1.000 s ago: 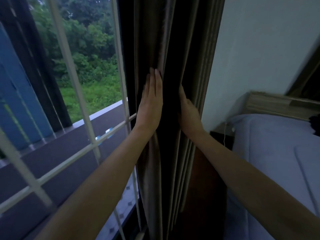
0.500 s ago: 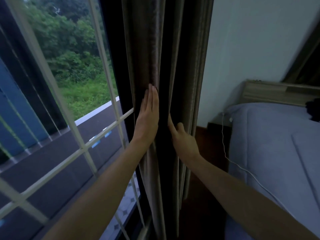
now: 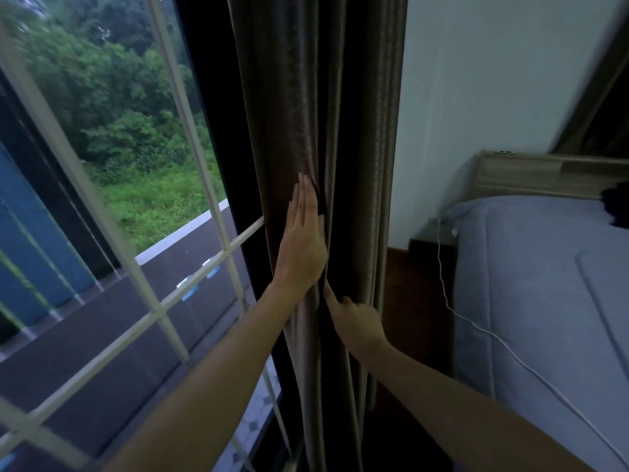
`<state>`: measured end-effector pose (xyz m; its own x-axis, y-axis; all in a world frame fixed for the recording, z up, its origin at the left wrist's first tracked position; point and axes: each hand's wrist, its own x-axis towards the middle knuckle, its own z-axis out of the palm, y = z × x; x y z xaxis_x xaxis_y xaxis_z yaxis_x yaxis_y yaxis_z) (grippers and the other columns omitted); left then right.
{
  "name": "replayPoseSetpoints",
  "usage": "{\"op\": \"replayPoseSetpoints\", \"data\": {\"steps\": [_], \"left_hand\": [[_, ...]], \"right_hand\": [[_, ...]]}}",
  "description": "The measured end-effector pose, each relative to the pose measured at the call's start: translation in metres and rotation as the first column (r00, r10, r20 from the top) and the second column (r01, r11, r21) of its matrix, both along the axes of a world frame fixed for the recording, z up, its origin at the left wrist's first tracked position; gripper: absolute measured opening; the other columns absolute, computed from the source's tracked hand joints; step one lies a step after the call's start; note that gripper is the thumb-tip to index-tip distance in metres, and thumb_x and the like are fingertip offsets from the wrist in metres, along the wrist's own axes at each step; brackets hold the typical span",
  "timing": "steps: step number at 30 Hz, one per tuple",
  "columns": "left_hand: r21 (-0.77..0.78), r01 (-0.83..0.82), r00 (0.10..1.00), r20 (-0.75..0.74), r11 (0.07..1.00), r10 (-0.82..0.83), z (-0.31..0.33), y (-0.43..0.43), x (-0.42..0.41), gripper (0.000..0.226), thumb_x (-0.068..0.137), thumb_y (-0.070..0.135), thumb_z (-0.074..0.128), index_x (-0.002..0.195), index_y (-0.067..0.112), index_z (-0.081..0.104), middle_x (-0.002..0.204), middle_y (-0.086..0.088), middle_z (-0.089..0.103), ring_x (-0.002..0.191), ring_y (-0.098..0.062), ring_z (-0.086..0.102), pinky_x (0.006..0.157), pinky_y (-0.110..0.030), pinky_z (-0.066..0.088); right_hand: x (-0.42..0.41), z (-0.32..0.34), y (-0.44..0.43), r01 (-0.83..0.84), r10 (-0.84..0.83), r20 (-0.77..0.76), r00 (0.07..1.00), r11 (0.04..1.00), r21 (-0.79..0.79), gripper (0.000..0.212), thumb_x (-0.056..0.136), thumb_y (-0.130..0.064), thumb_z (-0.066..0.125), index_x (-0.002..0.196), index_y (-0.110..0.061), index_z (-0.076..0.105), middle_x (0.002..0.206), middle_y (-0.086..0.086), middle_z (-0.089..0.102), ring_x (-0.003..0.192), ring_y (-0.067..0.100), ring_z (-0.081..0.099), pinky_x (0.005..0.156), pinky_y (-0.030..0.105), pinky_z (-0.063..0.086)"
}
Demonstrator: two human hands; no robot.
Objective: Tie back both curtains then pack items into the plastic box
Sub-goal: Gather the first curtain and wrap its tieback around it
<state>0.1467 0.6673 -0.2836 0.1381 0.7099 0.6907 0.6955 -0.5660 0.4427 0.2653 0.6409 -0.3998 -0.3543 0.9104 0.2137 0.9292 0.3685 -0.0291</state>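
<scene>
A dark brown curtain (image 3: pixel 306 97) hangs gathered in folds beside the window. My left hand (image 3: pixel 303 247) lies flat against its left side, fingers straight and pointing up. Just below and to the right, my right hand (image 3: pixel 357 323) holds the bundle from the other side. Its thumb points up along a fold and its fingers curl into the cloth, where they are partly hidden. No tie-back and no plastic box are in view.
A white window grille (image 3: pixel 204 165) fills the left, with greenery outside. A bed with a blue cover (image 3: pixel 544 284) stands on the right, with a white cable (image 3: pixel 442 277) trailing over its edge. A wooden headboard (image 3: pixel 531 172) and another curtain (image 3: pixel 599 107) are at the far right.
Both hands have slid down the curtain, the right hand further than the left. My right hand's fingers went from lying along the folds to curling into them.
</scene>
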Motion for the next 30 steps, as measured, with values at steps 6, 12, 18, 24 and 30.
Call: {"op": "replayPoseSetpoints", "data": {"steps": [6, 12, 18, 24, 30], "left_hand": [[0.084, -0.12, 0.973, 0.21, 0.989, 0.1, 0.002, 0.008, 0.007, 0.084, 0.095, 0.038, 0.051, 0.15, 0.007, -0.004, 0.158, -0.002, -0.01, 0.147, -0.016, -0.006, 0.121, -0.042, 0.01], [0.184, -0.351, 0.935, 0.023, 0.918, 0.353, 0.0, 0.014, 0.003, 0.081, 0.083, -0.011, 0.039, 0.148, 0.003, -0.008, 0.158, -0.017, -0.003, 0.145, -0.022, -0.011, 0.12, -0.042, -0.001], [0.258, -0.378, 0.914, -0.046, 0.889, 0.402, -0.002, 0.015, -0.015, 0.081, 0.087, -0.009, 0.044, 0.148, 0.005, -0.007, 0.159, -0.017, 0.002, 0.147, -0.022, -0.006, 0.121, -0.041, 0.002], [0.229, -0.412, 0.896, -0.078, 0.882, 0.438, 0.003, 0.011, -0.021, 0.07, 0.091, -0.004, 0.033, 0.148, 0.004, -0.006, 0.158, -0.018, 0.002, 0.147, -0.026, -0.005, 0.12, -0.043, 0.002], [0.184, -0.413, 0.899, -0.074, 0.892, 0.431, 0.005, 0.011, -0.023, 0.075, 0.077, -0.007, 0.014, 0.147, 0.005, -0.009, 0.158, -0.017, 0.001, 0.146, -0.025, -0.007, 0.12, -0.047, 0.006]], "right_hand": [[-0.015, -0.019, -0.001, -0.001, 0.001, 0.0, 1.0, 0.997, 0.082, 0.073, 0.096, -0.014, 0.041, 0.153, -0.015, -0.005, 0.09, 0.009, 0.064, 0.06, 0.026, 0.062, 0.049, 0.033, 0.044], [-0.015, -0.027, -0.008, -0.074, 0.081, -0.178, 0.981, 0.996, 0.043, 0.065, 0.094, -0.023, 0.046, 0.153, -0.017, 0.02, 0.118, 0.01, 0.057, 0.099, 0.029, 0.061, 0.066, 0.04, 0.054], [0.01, 0.072, 0.019, 0.024, 0.286, -0.426, 0.858, 0.807, 0.59, 0.051, 0.086, -0.018, 0.058, 0.136, -0.01, 0.052, 0.147, 0.02, 0.039, 0.138, 0.034, 0.035, 0.114, 0.043, 0.03], [0.006, 0.17, 0.064, 0.131, 0.342, -0.628, 0.699, 0.802, 0.582, 0.08, 0.087, -0.017, 0.068, 0.151, -0.007, 0.022, 0.149, 0.019, 0.033, 0.137, 0.028, 0.036, 0.114, 0.04, 0.034], [0.004, 0.154, 0.088, 0.142, 0.305, -0.651, 0.695, 0.829, 0.54, 0.095, 0.08, -0.008, 0.073, 0.153, -0.008, 0.012, 0.147, 0.02, 0.034, 0.134, 0.031, 0.039, 0.113, 0.037, 0.03]]}}
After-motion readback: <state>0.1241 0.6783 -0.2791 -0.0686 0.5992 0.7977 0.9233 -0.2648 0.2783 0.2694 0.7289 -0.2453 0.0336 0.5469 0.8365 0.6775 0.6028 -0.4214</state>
